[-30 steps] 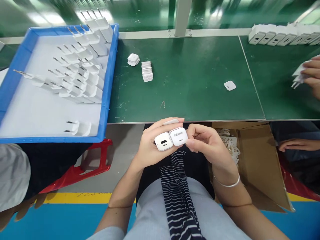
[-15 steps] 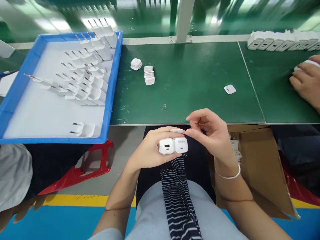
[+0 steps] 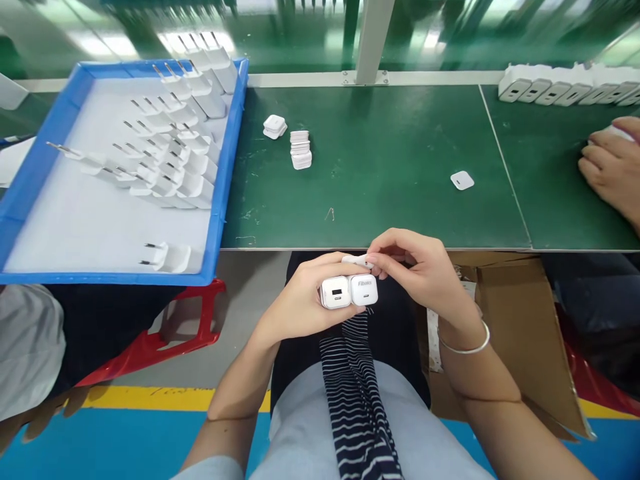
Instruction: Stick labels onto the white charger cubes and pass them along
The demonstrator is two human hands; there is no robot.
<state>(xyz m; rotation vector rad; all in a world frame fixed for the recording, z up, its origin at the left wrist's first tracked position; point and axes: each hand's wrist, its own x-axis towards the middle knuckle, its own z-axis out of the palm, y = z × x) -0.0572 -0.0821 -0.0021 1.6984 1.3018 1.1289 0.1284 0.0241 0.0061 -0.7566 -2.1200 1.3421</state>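
Note:
My left hand is wrapped round two white USB chargers held side by side, their port ends facing up at me. The left charger has one wide and one narrow port; the right charger shows printed lettering and one narrow port. Above them, between my left fingers, sits a thin white cover, seen nearly edge-on. My right hand pinches the right end of this cover between thumb and fingertips. What lies behind my left fingers is hidden.
A blue tray at left holds several white plug chargers. On the green table lie a stack of white covers, another small pile and a single cover. Another person's hand and a charger row are at right. A cardboard box stands below.
My right hand has closed: its raised index finger has come down to pinch the thin cover's end with the thumb. My left hand still holds both chargers.

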